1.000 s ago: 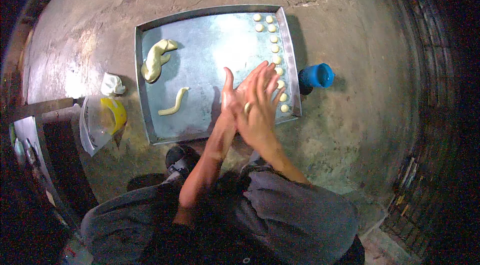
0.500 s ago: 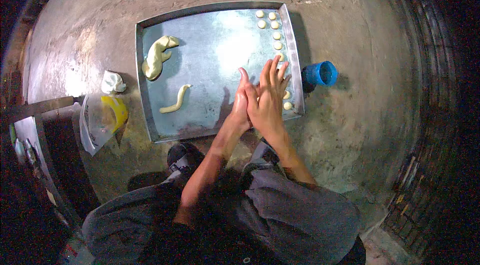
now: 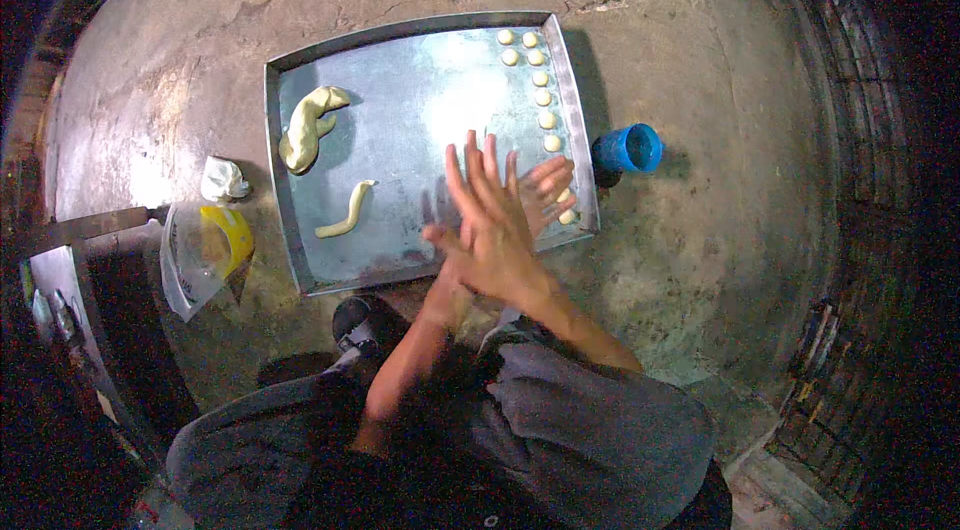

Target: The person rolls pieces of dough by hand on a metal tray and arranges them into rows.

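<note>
Palm against palm, my two hands are pressed together over the near right part of a shallow metal tray (image 3: 388, 32). My right hand (image 3: 492, 242) lies on top, fingers stretched out and pointing away from me. Under it my left hand (image 3: 548, 190) slants to the right, its fingers straight too. Whatever may be between the palms is hidden. Small pale dough balls (image 3: 543, 98) line the tray's right side, the nearest ones partly behind my left fingers. At the tray's left lie a thick lump of dough (image 3: 304, 133) and a thin, curved dough strip (image 3: 353, 211).
A blue cup (image 3: 630, 148) stands on the concrete floor (image 3: 720, 230) just right of the tray. To the left are a white crumpled bundle (image 3: 224, 179) and a clear plastic bag (image 3: 183, 265) with a yellow part. My sandalled foot (image 3: 362, 324) is close to the tray's near edge.
My right hand has slid left and turned over the left one, whose fingers now point right. More dough balls show on the right. The view has shifted slightly.
</note>
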{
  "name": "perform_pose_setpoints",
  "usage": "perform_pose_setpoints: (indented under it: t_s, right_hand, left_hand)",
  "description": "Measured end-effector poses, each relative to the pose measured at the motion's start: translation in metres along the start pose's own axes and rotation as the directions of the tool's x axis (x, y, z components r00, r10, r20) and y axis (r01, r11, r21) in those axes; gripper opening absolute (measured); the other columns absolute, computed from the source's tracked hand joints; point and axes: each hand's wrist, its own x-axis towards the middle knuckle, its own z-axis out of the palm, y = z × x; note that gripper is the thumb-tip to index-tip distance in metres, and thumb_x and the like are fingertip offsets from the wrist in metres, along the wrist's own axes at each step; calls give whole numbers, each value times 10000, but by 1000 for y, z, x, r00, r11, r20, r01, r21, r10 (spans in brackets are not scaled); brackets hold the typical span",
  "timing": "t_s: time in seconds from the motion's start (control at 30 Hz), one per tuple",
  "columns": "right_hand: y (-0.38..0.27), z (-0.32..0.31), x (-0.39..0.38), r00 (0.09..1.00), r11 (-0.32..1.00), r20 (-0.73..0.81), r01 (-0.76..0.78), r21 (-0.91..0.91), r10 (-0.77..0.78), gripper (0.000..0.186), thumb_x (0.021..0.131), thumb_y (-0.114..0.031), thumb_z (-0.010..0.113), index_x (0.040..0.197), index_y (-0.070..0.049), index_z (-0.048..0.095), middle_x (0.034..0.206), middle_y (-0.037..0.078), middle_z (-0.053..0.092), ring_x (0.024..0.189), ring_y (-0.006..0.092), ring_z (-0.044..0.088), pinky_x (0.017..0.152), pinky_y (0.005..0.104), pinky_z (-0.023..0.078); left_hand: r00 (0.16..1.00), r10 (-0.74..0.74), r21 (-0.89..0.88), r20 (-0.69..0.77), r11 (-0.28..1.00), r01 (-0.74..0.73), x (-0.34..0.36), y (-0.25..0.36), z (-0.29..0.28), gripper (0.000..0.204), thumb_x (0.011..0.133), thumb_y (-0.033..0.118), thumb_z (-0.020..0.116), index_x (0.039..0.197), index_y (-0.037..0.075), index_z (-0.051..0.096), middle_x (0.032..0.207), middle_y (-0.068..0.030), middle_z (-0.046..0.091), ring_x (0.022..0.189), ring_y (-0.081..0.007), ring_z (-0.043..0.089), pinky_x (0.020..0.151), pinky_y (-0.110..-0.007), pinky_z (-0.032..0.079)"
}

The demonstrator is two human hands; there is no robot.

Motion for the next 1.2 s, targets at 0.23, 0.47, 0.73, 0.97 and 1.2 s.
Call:
perform_pose_setpoints:
  t_s: [0.23,0.47,0.73,0.97,1.2]
  right_hand:
    - [52,-8,-21,929,942,-216,-324,-86,300,856,1024,-624,377,1599,-3,254,1650,316,159,1532,525,68,1193,679,-26]
    - [23,-1,-46,997,993,-7,-72,-97,72,938,984,-687,395,1585,22,264,1650,324,135,1535,525,20,1177,716,-1]
    - [12,-7,1,981,967,-96,-182,-176,167,1023,942,-703,486,1600,26,198,1654,326,108,1528,541,10,1178,711,3]
    - [52,0,-42,953,958,-141,-278,-70,266,1008,957,-697,462,1608,16,173,1651,334,99,1522,555,-5,1178,710,8]
    - [7,-9,-24,996,998,65,60,30,-62,1000,945,-708,463,1593,20,236,1641,343,131,1526,542,47,1175,719,9]
  left_hand:
    - [956,-173,-82,-236,984,158,-11,20,55,995,955,806,270,1620,70,194,1671,-137,246,1542,-296,238,1250,-490,229]
    - [999,6,-312,-34,950,-16,2,11,35,955,974,781,225,1612,71,226,1642,-150,311,1524,-303,283,1244,-467,243]
    - [1000,-15,-278,-27,960,7,-14,14,44,1016,941,826,184,1624,73,175,1664,-174,248,1553,-308,203,1267,-490,172]
    - [985,-123,-132,-123,985,107,-6,30,42,1021,915,856,189,1624,123,236,1685,-107,224,1555,-314,185,1269,-500,147]
    - [995,9,-310,96,950,21,2,-4,1,983,942,813,294,1633,122,187,1668,-135,255,1507,-305,322,1214,-494,307]
